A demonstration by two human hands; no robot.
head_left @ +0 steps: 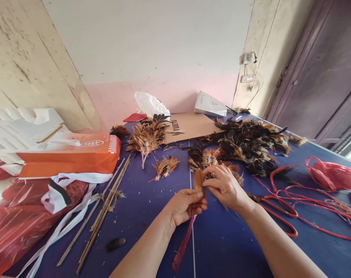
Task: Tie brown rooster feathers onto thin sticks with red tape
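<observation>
My left hand point(186, 204) is closed around the base of a small bunch of brown feathers point(198, 180) and a red plastic strip point(183, 242) that hangs down from the fist over the blue table point(152, 200). My right hand point(225, 186) pinches the top of the same feather bunch from the right. Just beyond my hands lies a big heap of dark and brown feathers point(245, 144). A tied feather bundle point(146, 139) and a smaller tuft point(165, 166) lie to the left of it.
Several thin bamboo sticks point(104, 210) lie at the left. Orange and red bags point(68, 154) crowd the left edge. Red plastic string point(305, 200) and a red mesh bundle point(331, 175) sprawl at the right. Flat cardboard point(189, 125) and white bags point(210, 104) sit by the far wall.
</observation>
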